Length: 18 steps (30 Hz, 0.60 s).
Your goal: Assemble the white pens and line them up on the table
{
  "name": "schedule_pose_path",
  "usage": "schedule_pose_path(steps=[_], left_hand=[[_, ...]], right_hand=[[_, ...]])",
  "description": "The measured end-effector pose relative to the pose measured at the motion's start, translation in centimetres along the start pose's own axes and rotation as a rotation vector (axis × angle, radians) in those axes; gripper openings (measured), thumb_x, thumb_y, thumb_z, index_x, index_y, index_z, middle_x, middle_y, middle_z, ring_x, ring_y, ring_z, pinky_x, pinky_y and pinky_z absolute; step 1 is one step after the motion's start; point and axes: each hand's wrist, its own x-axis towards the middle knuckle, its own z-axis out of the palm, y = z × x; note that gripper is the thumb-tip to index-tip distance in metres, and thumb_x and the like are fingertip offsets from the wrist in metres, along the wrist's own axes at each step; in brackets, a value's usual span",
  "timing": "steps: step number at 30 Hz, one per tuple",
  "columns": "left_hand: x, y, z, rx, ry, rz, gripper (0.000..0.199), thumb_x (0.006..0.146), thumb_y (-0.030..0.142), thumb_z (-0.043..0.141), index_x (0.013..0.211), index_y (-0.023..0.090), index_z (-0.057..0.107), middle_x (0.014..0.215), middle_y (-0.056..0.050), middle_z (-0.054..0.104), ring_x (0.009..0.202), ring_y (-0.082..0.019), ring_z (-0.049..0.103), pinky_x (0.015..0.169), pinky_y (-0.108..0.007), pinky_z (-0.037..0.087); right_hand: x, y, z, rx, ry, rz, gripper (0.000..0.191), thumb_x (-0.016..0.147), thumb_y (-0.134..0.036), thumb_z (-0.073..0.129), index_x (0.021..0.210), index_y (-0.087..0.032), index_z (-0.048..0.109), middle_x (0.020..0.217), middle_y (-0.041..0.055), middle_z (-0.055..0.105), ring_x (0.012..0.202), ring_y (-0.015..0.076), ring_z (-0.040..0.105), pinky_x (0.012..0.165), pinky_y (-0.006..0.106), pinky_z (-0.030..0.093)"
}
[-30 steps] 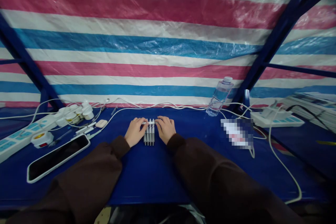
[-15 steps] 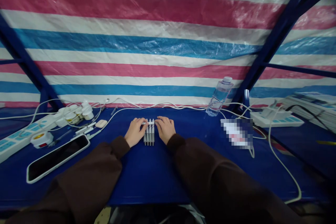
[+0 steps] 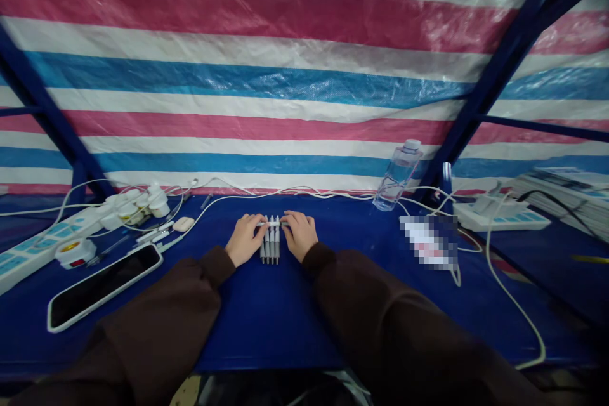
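Barely a shift: left hand point(image 3: 245, 240) and right hand point(image 3: 299, 236) stay pinched on the crosswise white piece point(image 3: 272, 223)

Our hands have hardly moved since the earlier frame; only the view has dipped slightly. Nearest us, our brown sleeves point(image 3: 380, 311) reach across the blue-covered surface point(image 3: 280, 320). Both grips look closed, with fingertips on either end of the white piece, which lies across the far end of a row of grey pens point(image 3: 270, 246). That row sits upright in neither sense: the pens lie flat, side by side, between our hands. We judge the step in hand to be close fingertip work on that piece, and any shift of it calls for an even pinch from both sides so the pens beneath stay aligned.

Off to the left lie a black phone in a white case point(image 3: 102, 287), a tape roll point(image 3: 76, 252) and a power strip point(image 3: 42, 242). Farther on are an earbud case point(image 3: 183, 223) and small white pots point(image 3: 159, 208). To the right, a pixelated patch point(image 3: 431, 242) hides whatever lies there. Nothing blocks the hands; the nearest hazard we see is a white cable point(image 3: 285, 195) beyond the row. Farthest off stand a water bottle point(image 3: 398, 176), a second power strip point(image 3: 499, 219) and a striped tarp point(image 3: 304, 114).
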Motion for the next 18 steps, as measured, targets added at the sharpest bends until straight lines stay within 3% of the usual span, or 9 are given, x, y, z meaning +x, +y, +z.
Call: schedule_pose_path(steps=[4,9,14,18], left_hand=[[0.01,0.03,0.01,-0.013,-0.004,0.007,0.020,0.089,0.031,0.041,0.085,0.021,0.058,0.076,-0.003,0.061,0.074,-0.019,0.050,0.071,-0.033,0.041],[0.02,-0.07,0.04,-0.001,0.007,0.005,0.020,0.089,0.030,0.042,0.084,0.020,0.058,0.076,-0.003,0.061,0.074,-0.019,0.050,0.072,-0.033,0.041],[-0.04,0.20,-0.08,0.006,-0.006,0.011,0.018,0.089,0.029,0.042,0.083,0.021,0.058,0.075,-0.002,0.061,0.074,-0.019,0.051,0.071,-0.032,0.040],[-0.06,0.24,-0.12,0.007,0.004,0.014,0.019,0.089,0.029,0.042,0.084,0.021,0.058,0.076,-0.002,0.061,0.074,-0.019,0.051,0.071,-0.032,0.040]], right_hand=[[-0.06,0.00,-0.05,0.029,0.033,0.001,0.017,0.084,-0.018,0.050,0.099,-0.020,0.056,0.116,0.0088,0.058,0.112,0.0206,0.047,0.087,0.037,0.030],[-0.04,0.02,0.12,-0.009,0.002,0.001,0.022,0.090,-0.020,0.040,0.103,-0.020,0.057,0.121,0.0097,0.057,0.109,0.0210,0.049,0.086,0.039,0.029],[-0.06,0.01,-0.12,0.023,0.005,0.000,0.016,0.083,-0.014,0.048,0.096,-0.020,0.056,0.115,0.0085,0.059,0.109,0.0206,0.049,0.085,0.037,0.028],[-0.18,-0.07,-0.05,0.034,0.032,-0.008,0.014,0.085,-0.021,0.050,0.098,-0.019,0.054,0.112,0.0082,0.061,0.107,0.0206,0.050,0.084,0.036,0.028]])
